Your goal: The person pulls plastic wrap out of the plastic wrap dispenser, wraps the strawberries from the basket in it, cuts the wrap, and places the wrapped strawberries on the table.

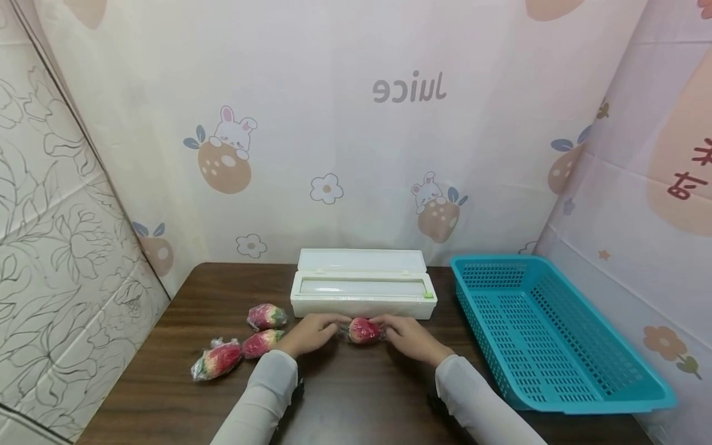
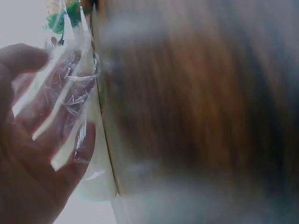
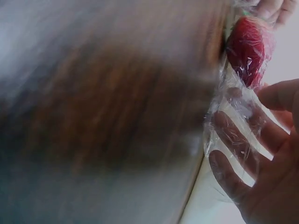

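A red fruit (image 1: 364,331) with a green end, wrapped in clear plastic film (image 3: 240,119), is between my two hands in front of a white cling film dispenser (image 1: 364,306). My left hand (image 1: 313,334) pinches the film at the fruit's left end. On the other side, my right hand (image 1: 410,337) pinches the film's right end. Loose film lies across the fingers (image 3: 229,175) of the right hand, which are spread, and across those of the left hand (image 2: 42,140). The dispenser's lid is up, and a green slider (image 1: 428,295) sits at its right.
Three film-wrapped fruits, an upper one (image 1: 267,316), a middle one (image 1: 262,343) and a lower one (image 1: 218,360), lie on the brown table (image 1: 161,371) left of my left hand. A blue perforated basket (image 1: 484,346) stands at the right. Printed curtains (image 1: 345,123) enclose the table's back and sides.
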The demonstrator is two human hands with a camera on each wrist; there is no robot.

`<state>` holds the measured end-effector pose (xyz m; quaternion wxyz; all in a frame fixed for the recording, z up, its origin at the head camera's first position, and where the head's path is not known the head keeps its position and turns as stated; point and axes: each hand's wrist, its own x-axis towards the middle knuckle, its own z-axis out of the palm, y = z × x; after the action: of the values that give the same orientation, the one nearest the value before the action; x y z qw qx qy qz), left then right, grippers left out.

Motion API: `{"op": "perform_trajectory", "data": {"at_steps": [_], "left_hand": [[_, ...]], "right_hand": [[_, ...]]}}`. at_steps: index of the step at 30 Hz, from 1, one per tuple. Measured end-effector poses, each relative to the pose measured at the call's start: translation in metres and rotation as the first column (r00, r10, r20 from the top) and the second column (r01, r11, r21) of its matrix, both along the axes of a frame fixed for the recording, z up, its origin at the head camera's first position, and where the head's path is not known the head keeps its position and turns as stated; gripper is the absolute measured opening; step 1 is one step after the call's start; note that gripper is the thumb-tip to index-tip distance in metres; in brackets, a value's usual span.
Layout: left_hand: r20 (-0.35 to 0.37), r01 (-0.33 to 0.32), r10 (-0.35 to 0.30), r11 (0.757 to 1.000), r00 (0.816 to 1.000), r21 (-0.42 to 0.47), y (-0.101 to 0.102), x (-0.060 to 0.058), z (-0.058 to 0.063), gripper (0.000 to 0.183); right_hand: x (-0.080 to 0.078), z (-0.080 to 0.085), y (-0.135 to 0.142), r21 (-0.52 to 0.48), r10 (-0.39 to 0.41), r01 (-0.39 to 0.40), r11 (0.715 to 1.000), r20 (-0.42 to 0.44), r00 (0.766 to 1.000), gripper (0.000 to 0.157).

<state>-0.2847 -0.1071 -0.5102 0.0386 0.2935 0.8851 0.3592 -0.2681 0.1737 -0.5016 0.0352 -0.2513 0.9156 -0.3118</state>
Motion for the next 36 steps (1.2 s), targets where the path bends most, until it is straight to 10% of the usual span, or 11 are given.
{"op": "perform_trajectory", "data": {"at_steps": [6,23,26,30,36], "left_hand": [[-0.004,-0.039,0.039,0.999,0.999,-0.009,-0.004,0.001,0.001,0.022],[-0.214,0.087,-0.134,0.972,0.967,-0.218,0.031,0.021,0.029,0.031],[-0.241,0.075,-0.138,0.964,0.961,-0.255,0.035,0.022,0.028,0.03],[-0.245,0.076,-0.137,0.967,0.96,-0.241,0.037,0.022,0.028,0.029],[-0.207,0.088,-0.136,0.97,0.969,-0.226,0.035,0.021,0.026,0.028]], "right_hand": [[0.0,-0.004,0.002,0.035,0.0,0.0,0.999,0.005,1.0,0.028],[0.008,0.004,0.012,-0.029,-0.15,0.149,0.988,-0.025,0.988,0.023],[0.007,0.009,0.017,-0.068,-0.261,0.254,0.965,-0.133,0.956,0.016],[0.0,0.015,0.027,-0.138,-0.438,0.415,0.899,-0.275,0.856,0.014],[-0.008,0.02,0.04,-0.149,-0.608,0.591,0.793,-0.265,0.748,0.034]]}}
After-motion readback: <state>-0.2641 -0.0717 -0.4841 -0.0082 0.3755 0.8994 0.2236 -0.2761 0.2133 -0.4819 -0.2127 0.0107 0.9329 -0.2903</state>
